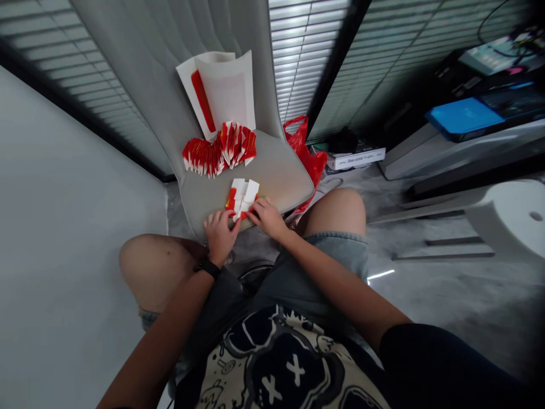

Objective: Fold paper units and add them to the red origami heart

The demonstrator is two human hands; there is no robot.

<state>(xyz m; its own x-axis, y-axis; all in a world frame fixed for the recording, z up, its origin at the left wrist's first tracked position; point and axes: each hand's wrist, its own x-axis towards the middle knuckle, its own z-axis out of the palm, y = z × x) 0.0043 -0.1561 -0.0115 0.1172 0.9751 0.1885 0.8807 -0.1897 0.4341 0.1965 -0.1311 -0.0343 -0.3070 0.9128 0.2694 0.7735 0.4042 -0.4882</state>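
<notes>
A folded paper assembly (pixel 242 197), white with red patches, lies on the grey upholstered chair seat (pixel 279 179), near its front edge. Its long axis runs roughly across the person's front, tilted slightly upward to the right. Its white tabs point away from the person, toward the chair back.

The right hand (pixel 268 218) is at the assembly's near right corner, fingers pressed together, pinching the paper. The left hand (pixel 220 236) is at the near left side, fingers spread. Its index fingertip (pixel 234 222) touches the lower edge; whether it pinches cannot be determined. A black watch band (pixel 206 268) circles the left wrist.

Beyond the assembly, a fanned row of folded red-and-white paper pieces (pixel 219 149) lies on the seat. Two curled white sheets (pixel 217 91), one with a red stripe, lean against the chair back. A red plastic bag (pixel 304 153) sits just beyond the seat's right edge.
</notes>
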